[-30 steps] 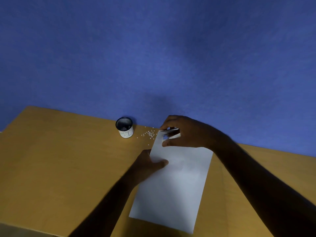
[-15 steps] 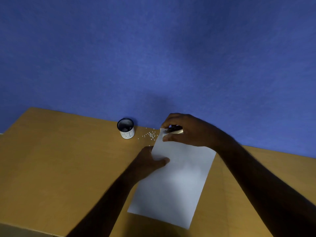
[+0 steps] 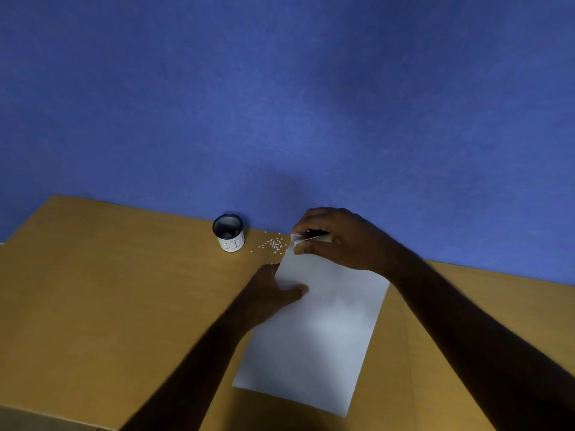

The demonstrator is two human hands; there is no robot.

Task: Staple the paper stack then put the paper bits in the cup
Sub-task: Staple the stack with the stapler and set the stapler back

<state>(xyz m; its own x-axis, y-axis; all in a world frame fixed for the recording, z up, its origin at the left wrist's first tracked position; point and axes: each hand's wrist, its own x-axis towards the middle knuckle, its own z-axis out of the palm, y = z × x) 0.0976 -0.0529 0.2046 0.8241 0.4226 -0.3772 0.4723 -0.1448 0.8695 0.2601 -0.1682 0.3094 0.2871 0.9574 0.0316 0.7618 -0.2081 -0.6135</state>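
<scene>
Right hand (image 3: pixel 339 241) grips stapler (image 3: pixel 312 237) on paper stack's (image 3: pixel 314 331) far corner. Left hand (image 3: pixel 273 290) holds stack's left edge. Paper bits (image 3: pixel 273 244) lie beside cup (image 3: pixel 228 233).

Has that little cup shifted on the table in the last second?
No. The cup stands at the same spot against the table's far edge, with the paper bits just as near beside it; only the camera moved slightly.
</scene>
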